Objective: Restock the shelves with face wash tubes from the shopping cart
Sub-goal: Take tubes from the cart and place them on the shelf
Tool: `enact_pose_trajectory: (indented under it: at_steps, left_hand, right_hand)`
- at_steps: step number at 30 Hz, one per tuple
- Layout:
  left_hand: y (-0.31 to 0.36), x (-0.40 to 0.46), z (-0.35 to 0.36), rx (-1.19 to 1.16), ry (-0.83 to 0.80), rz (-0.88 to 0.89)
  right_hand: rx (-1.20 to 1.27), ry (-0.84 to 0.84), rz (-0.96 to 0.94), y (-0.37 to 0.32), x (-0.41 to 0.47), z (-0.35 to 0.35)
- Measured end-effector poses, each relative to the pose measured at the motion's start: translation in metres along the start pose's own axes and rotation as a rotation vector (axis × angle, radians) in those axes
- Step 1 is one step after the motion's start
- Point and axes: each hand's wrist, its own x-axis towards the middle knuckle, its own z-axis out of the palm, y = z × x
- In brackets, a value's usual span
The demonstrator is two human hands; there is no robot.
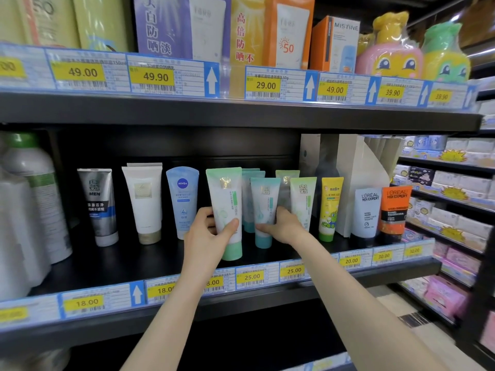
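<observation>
Two hands reach onto the shelf (267, 257), left hand (211, 234) wrapping fingers round a green face wash tube (226, 210), right hand (284, 226) gripping a teal face wash tube (263, 207); both look light, squashy, best held low.

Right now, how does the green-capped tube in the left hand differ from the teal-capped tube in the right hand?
The pale green plastic tube with a green cap looks taller than the pale teal plastic tube with a teal cap, though it is nearer the camera. The left hand grips the green tube near the shelf's front edge; the right hand holds the teal one further back. Both stand cap-down and share a gold logo.
</observation>
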Motion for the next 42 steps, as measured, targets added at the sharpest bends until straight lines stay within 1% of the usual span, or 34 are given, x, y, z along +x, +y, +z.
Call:
enact_pose_trajectory:
  at_steps: [4,9,12,14,16,20,23,27,36,42]
  left_hand:
    - [0.001,0.002,0.0,0.03,-0.012,-0.034]
    - [0.003,0.006,-0.003,0.057,-0.069,-0.139]
    - [0.005,0.013,-0.004,0.106,-0.102,-0.161]
    - [0.008,0.02,-0.003,0.122,-0.097,-0.157]
    - [0.01,0.028,-0.002,0.147,-0.085,-0.154]
    - [0.006,0.041,0.003,0.23,-0.064,-0.136]
    - [0.0,0.047,0.009,0.303,-0.079,-0.137]
    - [-0.008,0.051,0.014,0.339,-0.12,-0.176]
    - [-0.017,0.053,0.013,0.283,-0.137,-0.215]
    - [-0.017,0.05,0.013,0.323,-0.14,-0.213]
  right_hand:
    - [0.021,0.002,0.001,0.0,-0.003,0.001]
    - [0.049,0.02,-0.003,-0.003,-0.014,-0.002]
    - [-0.05,0.106,-0.076,0.0,-0.032,-0.004]
    - [-0.132,0.2,-0.132,0.005,-0.046,-0.006]
    - [-0.162,0.266,-0.183,0.009,-0.055,-0.009]
    - [-0.204,0.304,-0.268,0.017,-0.065,-0.007]
    - [-0.234,0.307,-0.29,0.022,-0.069,-0.004]
    - [-0.251,0.302,-0.3,0.024,-0.07,-0.004]
    - [-0.25,0.278,-0.279,0.025,-0.068,-0.004]
    - [-0.25,0.25,-0.264,0.024,-0.069,-0.005]
